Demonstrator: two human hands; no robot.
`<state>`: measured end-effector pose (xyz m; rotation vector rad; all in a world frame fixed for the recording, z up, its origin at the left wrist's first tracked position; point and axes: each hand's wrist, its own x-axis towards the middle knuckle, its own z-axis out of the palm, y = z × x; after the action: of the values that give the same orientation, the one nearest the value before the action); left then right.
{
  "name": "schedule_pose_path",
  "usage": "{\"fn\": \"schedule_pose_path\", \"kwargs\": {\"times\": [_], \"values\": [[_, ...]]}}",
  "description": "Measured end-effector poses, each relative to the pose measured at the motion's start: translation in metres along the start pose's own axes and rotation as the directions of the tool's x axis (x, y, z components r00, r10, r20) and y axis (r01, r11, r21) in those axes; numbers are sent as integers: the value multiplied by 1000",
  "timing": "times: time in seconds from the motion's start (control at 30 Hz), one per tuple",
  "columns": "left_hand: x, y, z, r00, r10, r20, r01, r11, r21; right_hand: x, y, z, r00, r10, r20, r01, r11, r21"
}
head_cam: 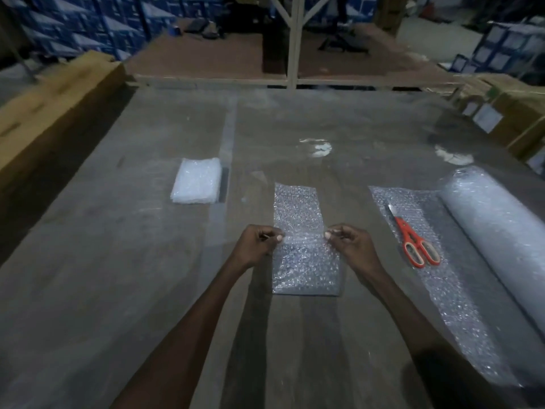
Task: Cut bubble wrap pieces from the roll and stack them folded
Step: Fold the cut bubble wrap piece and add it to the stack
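— Which way does the cut bubble wrap piece (298,231) run?

— Its long axis runs straight away from the person, near end towards the body, far end pointing up the table (118,261). It is a narrow clear strip, bubbled all over, and the near half looks thicker, as if doubled over on itself.

— And the hands?

— The left hand (259,246) pinches the strip's left edge, the right hand (351,246) its right edge, at about the middle of its length. On each, the fingers (278,238) are closed tight on the plastic, thumb against fingertip.

— Where is the roll?

— The bubble wrap roll (495,231) lies on the right side of the table, its axis slanting from far-left to near-right. A loose sheet (451,305) is unrolled from it towards the person, lying flat beside it.

— The scissors?

— The red-handled scissors (411,237) rest on that sheet, blades pointing away, handles nearer the person.

— Any finished pieces?

— A stack of folded pieces (197,180), whitish and thick, sits far left of the strip, well apart from it.
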<state>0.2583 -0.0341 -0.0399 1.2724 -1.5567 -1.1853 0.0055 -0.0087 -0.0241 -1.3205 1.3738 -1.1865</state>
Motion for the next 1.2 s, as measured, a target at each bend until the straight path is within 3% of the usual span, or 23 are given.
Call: {"fn": "schedule_pose_path", "kwargs": {"times": [0.23,0.7,0.87,1.07,1.2], "values": [[57,-7,-14,990,-61,-128,53,997,-63,58,4,9,997,54,-61,-56,998,-34],[173,-28,-26,970,-106,-220,140,979,146,184,35,9,979,166,-114,-182,972,-148],[201,-32,-20,974,-57,-221,117,955,271,209,56,2,975,186,-123,-214,932,-293],[210,-44,-16,968,-32,-249,131,910,392,215,64,-3,974,180,-140,-215,925,-312],[174,-27,-6,937,138,-320,37,873,487,192,47,-4,969,111,-222,-198,885,-422]]}}
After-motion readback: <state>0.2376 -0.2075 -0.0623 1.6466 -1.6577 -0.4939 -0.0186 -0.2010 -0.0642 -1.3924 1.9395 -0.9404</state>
